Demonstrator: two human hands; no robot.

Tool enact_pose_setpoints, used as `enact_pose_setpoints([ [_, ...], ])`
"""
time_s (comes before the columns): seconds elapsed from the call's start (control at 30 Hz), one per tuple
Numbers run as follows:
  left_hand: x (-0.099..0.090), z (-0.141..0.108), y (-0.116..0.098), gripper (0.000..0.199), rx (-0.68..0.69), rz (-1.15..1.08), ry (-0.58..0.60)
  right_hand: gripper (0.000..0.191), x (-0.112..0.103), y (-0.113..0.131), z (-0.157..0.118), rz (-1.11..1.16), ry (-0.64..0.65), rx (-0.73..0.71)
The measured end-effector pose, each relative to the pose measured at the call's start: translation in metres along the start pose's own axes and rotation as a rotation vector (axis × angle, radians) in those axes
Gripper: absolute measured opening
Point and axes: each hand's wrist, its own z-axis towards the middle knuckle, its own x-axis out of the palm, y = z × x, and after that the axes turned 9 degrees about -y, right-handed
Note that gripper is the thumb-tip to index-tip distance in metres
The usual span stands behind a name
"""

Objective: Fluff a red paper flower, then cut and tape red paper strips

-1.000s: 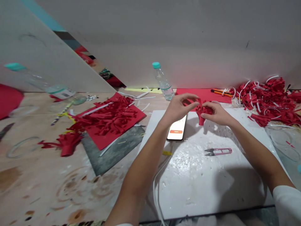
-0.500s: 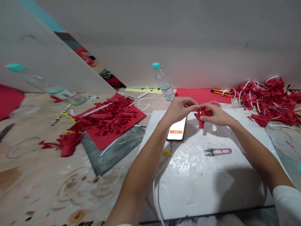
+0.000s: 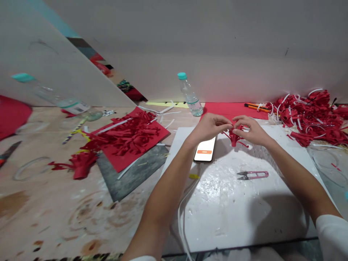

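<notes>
Over the far part of the white board (image 3: 212,210), my left hand (image 3: 213,127) and my right hand (image 3: 251,131) meet at a red fringed tassel (image 3: 234,139). Both are closed, thumb against fingers, pinching its upper strips. Its narrow rolled end points down, and a few thin strips curl out to the sides. The fingers hide much of its top. Below my left hand lies a lit phone (image 3: 203,154), its upper part covered. Nearer to me on the board rests a pair of pink-handled thread snips (image 3: 252,175).
A heap of red tassels with white loops (image 3: 307,116) lies at right. More red fringed pieces (image 3: 130,136) cover a red sheet at left. A water bottle (image 3: 192,99) leans at the wall, another bottle (image 3: 73,107) stands left. A white cable (image 3: 181,221) crosses the board's left side.
My fingers have shifted slightly on the red tassel, and its strips now spread wider to the sides. The white ring seen by my right hand is no longer visible. The view has moved a little.
</notes>
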Motion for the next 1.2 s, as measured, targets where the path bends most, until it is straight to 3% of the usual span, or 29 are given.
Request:
enact_pose_setpoints([
  [0.57,-0.005,0.001,-0.001,0.030,0.021,0.128,0.106,0.010,0.001,-0.011,0.004,0.082,0.025,0.023],
  [0.9,-0.008,0.002,0.000,0.022,-0.038,0.261,0.056,0.008,-0.001,-0.010,0.003,0.053,0.054,0.056],
  [1.07,-0.031,-0.004,0.005,0.034,-0.058,0.520,-0.080,0.008,0.002,-0.014,0.004,0.045,0.079,0.062],
  [1.13,-0.043,-0.020,0.010,0.051,-0.144,0.748,0.000,0.008,0.002,-0.016,0.004,0.048,0.101,0.064],
  [1.2,-0.049,-0.045,0.016,0.061,-0.299,0.893,0.210,0.009,0.003,-0.017,0.004,0.039,0.121,0.061],
])
